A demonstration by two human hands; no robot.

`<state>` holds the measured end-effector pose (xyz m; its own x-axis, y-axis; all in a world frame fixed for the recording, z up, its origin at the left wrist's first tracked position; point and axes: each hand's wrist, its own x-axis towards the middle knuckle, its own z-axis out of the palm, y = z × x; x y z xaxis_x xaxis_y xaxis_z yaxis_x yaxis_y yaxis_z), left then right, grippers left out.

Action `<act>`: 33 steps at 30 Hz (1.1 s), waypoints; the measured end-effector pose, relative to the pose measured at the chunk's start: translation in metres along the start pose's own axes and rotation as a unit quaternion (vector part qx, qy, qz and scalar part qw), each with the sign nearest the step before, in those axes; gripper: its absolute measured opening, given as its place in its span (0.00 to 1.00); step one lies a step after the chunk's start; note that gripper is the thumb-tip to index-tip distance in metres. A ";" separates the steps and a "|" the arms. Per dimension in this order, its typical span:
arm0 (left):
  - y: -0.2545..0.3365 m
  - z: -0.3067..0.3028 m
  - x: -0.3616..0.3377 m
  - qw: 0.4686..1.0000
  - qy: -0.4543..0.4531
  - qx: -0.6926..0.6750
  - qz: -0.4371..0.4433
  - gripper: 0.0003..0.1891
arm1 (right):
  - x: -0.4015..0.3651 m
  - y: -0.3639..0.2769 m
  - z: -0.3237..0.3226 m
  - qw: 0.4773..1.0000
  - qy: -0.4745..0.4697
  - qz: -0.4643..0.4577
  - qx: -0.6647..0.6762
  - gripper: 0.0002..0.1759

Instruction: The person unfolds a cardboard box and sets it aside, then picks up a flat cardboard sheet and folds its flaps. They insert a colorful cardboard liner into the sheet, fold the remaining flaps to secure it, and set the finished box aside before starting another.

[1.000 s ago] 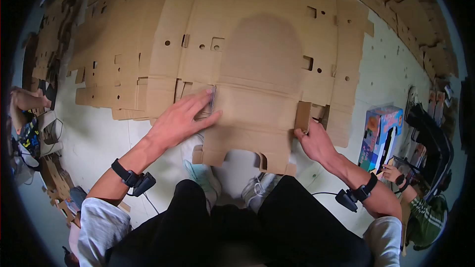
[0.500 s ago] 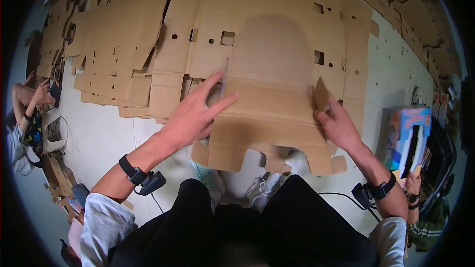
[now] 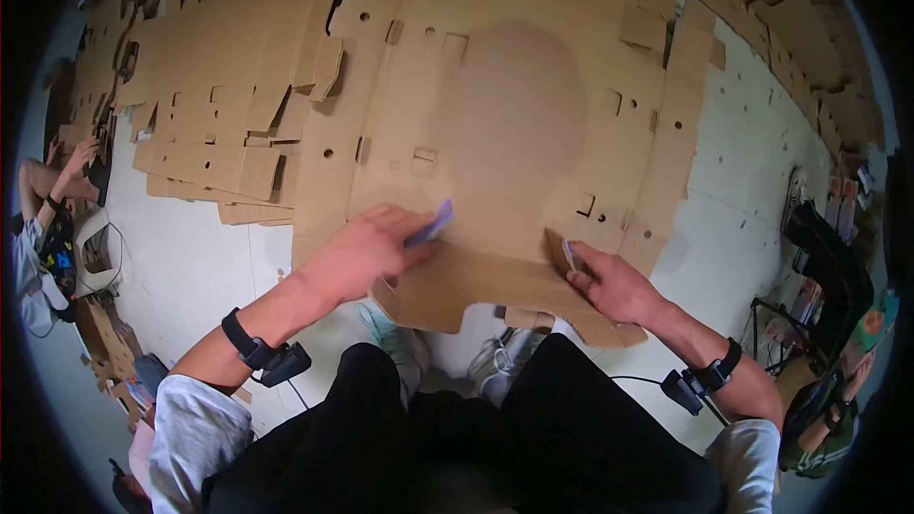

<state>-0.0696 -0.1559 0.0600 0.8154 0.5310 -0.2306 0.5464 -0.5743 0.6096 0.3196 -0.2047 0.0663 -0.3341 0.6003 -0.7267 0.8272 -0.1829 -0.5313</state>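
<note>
A large flat cardboard sheet point(image 3: 514, 200) with slots and round holes stretches out in front of me. Its near end, a cut-out cardboard flap point(image 3: 495, 281), is bent up towards my knees. My left hand point(image 3: 376, 247) is closed at the flap's left side, with a small purple piece point(image 3: 433, 226) showing at its fingertips. At the right side, my right hand point(image 3: 614, 281) pinches a small cardboard tab point(image 3: 560, 249). A thin whitish edge shows beside that tab. The undersides of both hands' grips are hidden.
More cardboard sheets point(image 3: 209, 148) lie stacked at the left on the white floor point(image 3: 171, 257). One person point(image 3: 67, 190) sits at the far left; another person's arm point(image 3: 843, 400) is at the right by a black object point(image 3: 833, 266). My shoes point(image 3: 500, 362) are below the flap.
Both hands have moved down towards me, and the near flap is folded further. The large sheet shows differently placed slots. At the right, the colourful box has gone from its former place.
</note>
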 end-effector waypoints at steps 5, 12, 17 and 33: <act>-0.012 -0.013 0.015 0.995 0.062 0.013 -0.083 0.21 | 0.023 0.020 -0.010 0.950 0.061 0.087 0.294 0.26; -0.018 -0.011 0.018 0.995 0.062 0.007 -0.081 0.20 | -0.006 0.096 -0.028 0.968 0.188 -0.081 -0.143 0.34; -0.017 -0.010 0.017 0.994 0.052 0.004 -0.093 0.21 | -0.039 0.126 -0.040 0.980 0.093 0.031 -0.176 0.30; -0.018 -0.020 0.024 0.992 0.026 -0.056 -0.109 0.20 | -0.031 0.098 -0.047 0.968 0.239 -0.032 -0.070 0.31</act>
<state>-0.0643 -0.1203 0.0588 0.6682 0.6679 -0.3277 0.6811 -0.3720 0.6307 0.4329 -0.2047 0.0576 -0.1675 0.9043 -0.3928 0.8759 -0.0464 -0.4803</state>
